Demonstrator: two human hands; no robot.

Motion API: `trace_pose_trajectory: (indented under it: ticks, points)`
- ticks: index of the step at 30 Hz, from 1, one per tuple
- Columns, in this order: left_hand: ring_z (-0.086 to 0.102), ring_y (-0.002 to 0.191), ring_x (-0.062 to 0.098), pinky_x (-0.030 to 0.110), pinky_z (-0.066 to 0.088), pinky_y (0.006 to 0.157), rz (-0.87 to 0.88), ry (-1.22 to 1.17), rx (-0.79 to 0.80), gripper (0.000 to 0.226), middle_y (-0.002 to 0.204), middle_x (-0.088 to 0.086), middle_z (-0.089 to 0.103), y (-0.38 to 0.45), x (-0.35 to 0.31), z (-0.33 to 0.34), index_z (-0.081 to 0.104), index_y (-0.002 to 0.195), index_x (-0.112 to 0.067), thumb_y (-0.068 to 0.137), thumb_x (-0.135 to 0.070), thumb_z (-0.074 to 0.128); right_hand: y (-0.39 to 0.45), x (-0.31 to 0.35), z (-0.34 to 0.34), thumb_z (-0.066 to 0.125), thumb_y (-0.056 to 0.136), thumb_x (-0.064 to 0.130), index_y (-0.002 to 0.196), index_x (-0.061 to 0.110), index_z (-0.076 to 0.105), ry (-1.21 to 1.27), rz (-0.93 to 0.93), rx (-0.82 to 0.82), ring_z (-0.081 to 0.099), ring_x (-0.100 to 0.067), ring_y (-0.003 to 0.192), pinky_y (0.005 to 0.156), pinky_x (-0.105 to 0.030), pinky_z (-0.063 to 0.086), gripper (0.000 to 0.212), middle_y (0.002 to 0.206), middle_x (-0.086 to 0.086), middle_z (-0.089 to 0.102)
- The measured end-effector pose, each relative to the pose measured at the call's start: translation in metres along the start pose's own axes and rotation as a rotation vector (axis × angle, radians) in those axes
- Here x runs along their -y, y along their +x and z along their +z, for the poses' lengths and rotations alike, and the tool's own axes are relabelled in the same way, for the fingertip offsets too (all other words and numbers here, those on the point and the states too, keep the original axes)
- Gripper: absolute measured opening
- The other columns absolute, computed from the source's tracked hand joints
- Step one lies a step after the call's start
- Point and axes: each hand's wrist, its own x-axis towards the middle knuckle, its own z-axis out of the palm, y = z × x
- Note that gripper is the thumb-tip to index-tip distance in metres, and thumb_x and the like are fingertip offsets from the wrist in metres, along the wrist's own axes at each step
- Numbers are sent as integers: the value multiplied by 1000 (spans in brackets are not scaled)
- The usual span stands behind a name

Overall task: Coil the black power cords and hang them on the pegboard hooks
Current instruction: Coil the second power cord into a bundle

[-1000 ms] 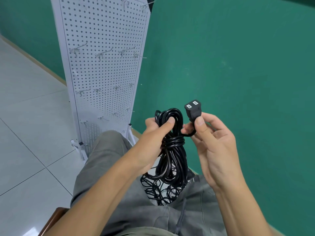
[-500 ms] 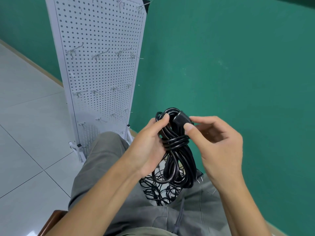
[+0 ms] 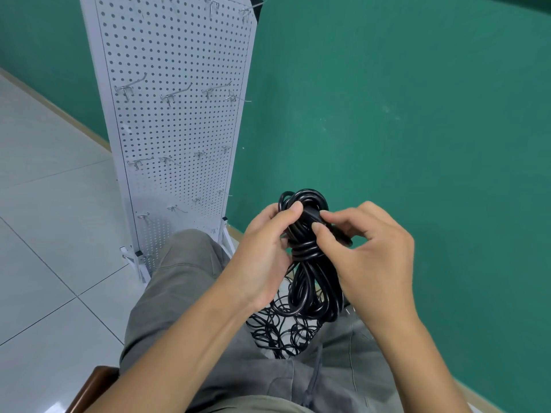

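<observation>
- My left hand [image 3: 262, 251] is wrapped round the top of the coiled black cord [image 3: 310, 275], thumb pressed on the loop up at 12 o'clock of the bundle.
- My right hand [image 3: 372, 248] is pinching the plug end [image 3: 311, 217] between thumb and forefinger, right against the top loop; the other fingers are curled in loosely behind it.
- The coil's got a few wraps cinched round its middle, and the long loops hang down from there toward my lap.
- Under the coil, at about 6 o'clock, there's a messy pile of loose cords [image 3: 283, 332] on the floor between my knees.
- The white pegboard [image 3: 179, 123] stands at roughly 11 o'clock from my hands, leaning back against the green wall [image 3: 402, 114], well apart from the coil.
- Metal hooks [image 3: 176, 95] stick out of it in a few rows, nothing hanging on the ones I can see.
- Grey trousers [image 3: 185, 281] and white floor tiles [image 3: 44, 234] fill the left side.
</observation>
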Motion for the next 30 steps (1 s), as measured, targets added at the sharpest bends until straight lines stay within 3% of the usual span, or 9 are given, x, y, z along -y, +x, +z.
trace_pose_trajectory:
  ticks: [1, 4, 6, 11, 16, 20, 26, 30]
  points:
    - [63, 105, 25, 39, 52, 90, 6, -2, -9, 53, 123, 26, 66, -1, 1, 1, 54, 128, 9, 95, -30, 66, 0, 0, -1, 84, 81, 12, 88, 18, 80, -34, -17, 2, 60, -13, 68, 64, -24, 47, 10, 71, 3, 61]
    - [64, 86, 16, 27, 53, 72, 25, -29, -2, 29, 105, 10, 71, -3, 5, 5, 61, 116, -4, 97, -26, 64, 0, 1, -1, 82, 82, 13, 87, 17, 79, -119, -32, -17, 58, -12, 64, 62, -26, 44, 8, 71, 3, 59]
    - [64, 85, 15, 25, 53, 68, 47, -46, -3, 27, 105, 8, 72, -4, 7, 7, 60, 117, -8, 97, -25, 62, -1, 2, 0, 82, 82, 13, 86, 17, 78, -161, -34, -14, 55, -14, 62, 61, -28, 43, 6, 71, 3, 58]
    - [67, 97, 17, 27, 55, 75, 96, 36, 20, 27, 109, 10, 74, -7, 8, 7, 62, 117, -6, 97, -24, 61, 5, 0, -3, 80, 83, 16, 84, 18, 78, -218, -41, 76, 50, -15, 60, 57, -30, 40, 3, 69, 5, 51]
    - [70, 101, 18, 30, 59, 84, 150, 85, -8, 25, 108, 12, 75, -3, 1, 4, 65, 113, -7, 93, -23, 64, 8, -2, 3, 79, 88, 15, 98, 16, 81, -194, -84, 59, 51, -14, 65, 63, -27, 41, 11, 74, 1, 56]
    - [71, 97, 17, 29, 58, 79, 159, 143, -53, 19, 109, 14, 75, -1, 0, 1, 65, 115, -6, 99, -16, 62, 4, -6, 6, 74, 92, 9, 108, 16, 79, -185, -98, 129, 55, -17, 69, 67, -30, 44, 18, 80, 1, 58]
    - [70, 99, 21, 34, 58, 81, 168, 179, -30, 32, 115, 21, 72, 1, 5, 0, 64, 120, -3, 96, -24, 64, 14, -3, 0, 81, 85, 17, 96, 20, 80, -134, 79, 190, 64, -10, 75, 73, -18, 46, 11, 80, 6, 68]
    - [71, 94, 16, 31, 57, 78, 177, 201, -7, 31, 105, 8, 76, 1, 3, -3, 64, 115, -10, 91, -30, 64, 16, -5, -1, 82, 84, 19, 99, 21, 81, -145, -3, 226, 56, -10, 84, 76, -27, 46, 15, 85, 9, 63]
